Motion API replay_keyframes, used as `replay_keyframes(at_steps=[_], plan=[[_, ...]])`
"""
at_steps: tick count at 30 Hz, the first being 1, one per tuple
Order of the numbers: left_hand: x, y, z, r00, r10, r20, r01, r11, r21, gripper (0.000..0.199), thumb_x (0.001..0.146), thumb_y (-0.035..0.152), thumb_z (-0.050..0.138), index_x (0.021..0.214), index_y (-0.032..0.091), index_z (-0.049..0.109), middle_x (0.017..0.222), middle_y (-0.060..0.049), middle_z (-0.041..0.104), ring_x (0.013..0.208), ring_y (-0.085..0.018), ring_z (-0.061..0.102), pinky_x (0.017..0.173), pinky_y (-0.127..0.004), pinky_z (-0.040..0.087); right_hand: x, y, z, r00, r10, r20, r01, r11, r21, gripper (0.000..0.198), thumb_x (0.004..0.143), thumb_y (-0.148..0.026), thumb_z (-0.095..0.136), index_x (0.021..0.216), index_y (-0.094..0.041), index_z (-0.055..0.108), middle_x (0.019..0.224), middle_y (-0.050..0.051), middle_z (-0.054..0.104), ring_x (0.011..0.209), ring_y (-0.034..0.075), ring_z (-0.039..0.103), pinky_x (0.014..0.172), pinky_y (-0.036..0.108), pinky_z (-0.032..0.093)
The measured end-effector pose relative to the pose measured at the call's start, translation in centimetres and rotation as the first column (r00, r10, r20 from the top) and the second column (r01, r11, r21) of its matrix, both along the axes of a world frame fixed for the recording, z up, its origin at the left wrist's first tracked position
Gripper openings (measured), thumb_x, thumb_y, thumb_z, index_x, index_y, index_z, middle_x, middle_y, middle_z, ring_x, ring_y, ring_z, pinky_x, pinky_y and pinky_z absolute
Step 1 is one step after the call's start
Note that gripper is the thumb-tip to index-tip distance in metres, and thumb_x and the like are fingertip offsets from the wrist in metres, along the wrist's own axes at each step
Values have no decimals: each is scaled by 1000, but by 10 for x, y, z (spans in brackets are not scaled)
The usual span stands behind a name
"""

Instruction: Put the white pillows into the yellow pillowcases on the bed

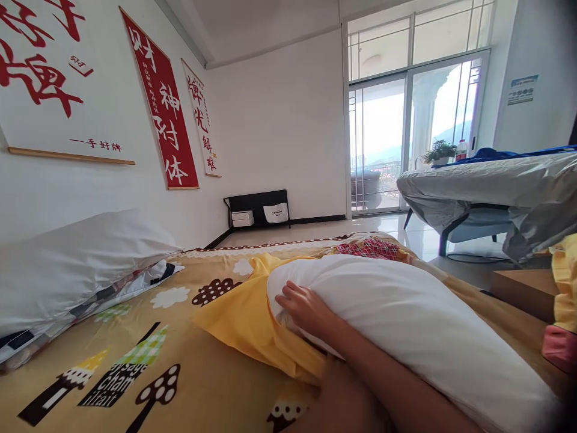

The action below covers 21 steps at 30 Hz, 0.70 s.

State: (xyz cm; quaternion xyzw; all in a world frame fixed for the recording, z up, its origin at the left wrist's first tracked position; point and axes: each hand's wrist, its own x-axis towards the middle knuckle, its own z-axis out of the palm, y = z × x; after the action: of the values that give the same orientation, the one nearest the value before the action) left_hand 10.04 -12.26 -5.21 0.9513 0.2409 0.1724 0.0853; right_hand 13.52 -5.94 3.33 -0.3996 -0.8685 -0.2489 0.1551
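A plump white pillow (pixel 406 313) lies across the bed, its left end inside the mouth of a yellow pillowcase (pixel 252 307). My right hand (pixel 304 307) grips the pillow's left end with curled fingers, right by the edge of the case. The forearm runs over the pillow toward the lower right. Lower down, my left hand (pixel 338 397) is a brown blur against the lower edge of the yellow pillowcase. Its fingers cannot be made out.
A patterned bedsheet (pixel 180 325) covers the bed, with another white pillow (pixel 76 264) at left. Red-and-white plaid cloth (pixel 369 248) lies at the far edge. Beyond stand a plastic-covered table (pixel 487 186), a chair (pixel 473 225), a cardboard box (pixel 523 288) and a black rack (pixel 256 201).
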Motion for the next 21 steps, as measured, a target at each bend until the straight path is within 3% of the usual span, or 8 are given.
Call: replay_keyframes(at_steps=[4, 6, 9, 12, 15, 18, 21], plan=[[-35, -3, 18, 971, 33, -236, -30, 999, 15, 24, 82, 28, 51, 92, 18, 70, 89, -12, 72, 81, -30, 65, 72, -40, 47, 13, -4, -30, 989, 84, -117, -103, 981, -162, 25, 82, -5, 48, 93, -18, 67, 88, 5, 63, 89, 17, 54, 72, 27, 42], [-53, 2, 22, 938, 63, -340, -43, 997, 66, 22, 82, 25, 50, 82, 15, 69, 80, -14, 71, 75, -29, 65, 74, -41, 46, 20, -14, -37, 987, 92, -131, -123, 960, -253, 23, 82, -9, 52, 95, -19, 68, 89, 5, 66, 90, 18, 55, 77, 28, 43], [-80, 8, 27, 942, 84, -326, -24, 983, 184, 22, 81, 27, 52, 94, 14, 65, 87, -14, 70, 83, -28, 64, 83, -44, 43, 33, -33, -29, 993, 57, -107, -88, 945, -316, 31, 81, -18, 55, 111, -19, 65, 106, 8, 66, 104, 23, 54, 91, 37, 41], [-106, 10, 38, 951, 137, -277, -65, 965, 254, 28, 81, 25, 51, 107, 16, 57, 91, -11, 67, 87, -26, 61, 90, -46, 39, 49, -53, -18, 1000, -3, -20, -3, 947, -321, 67, 73, -22, 62, 138, -22, 46, 143, 14, 44, 132, 30, 36, 106, 49, 28], [-125, 10, 50, 932, 258, -255, -182, 940, 288, 19, 83, 26, 49, 98, 17, 57, 90, -10, 65, 91, -26, 59, 94, -49, 34, 59, -64, -25, 985, -169, 32, 172, 970, -174, 95, 62, -13, 68, 147, -30, 30, 157, 12, 18, 141, 39, 14, 109, 59, 17], [-130, 11, 54, 913, 282, -294, -178, 925, 335, 14, 81, 22, 50, 89, 16, 59, 93, -12, 64, 98, -28, 56, 95, -50, 31, 55, -64, -38, 959, -282, 26, 282, 959, -19, 89, 67, -9, 65, 146, -32, 31, 149, 17, 34, 131, 43, 35, 100, 62, 29], [-121, 10, 52, 935, 186, -302, -73, 934, 350, 13, 77, 14, 50, 87, 16, 58, 93, -11, 62, 96, -26, 54, 89, -45, 33, 41, -58, -43, 978, -195, 74, 198, 980, -36, 64, 82, -12, 53, 142, -28, 38, 121, 16, 58, 106, 32, 56, 85, 49, 45]])
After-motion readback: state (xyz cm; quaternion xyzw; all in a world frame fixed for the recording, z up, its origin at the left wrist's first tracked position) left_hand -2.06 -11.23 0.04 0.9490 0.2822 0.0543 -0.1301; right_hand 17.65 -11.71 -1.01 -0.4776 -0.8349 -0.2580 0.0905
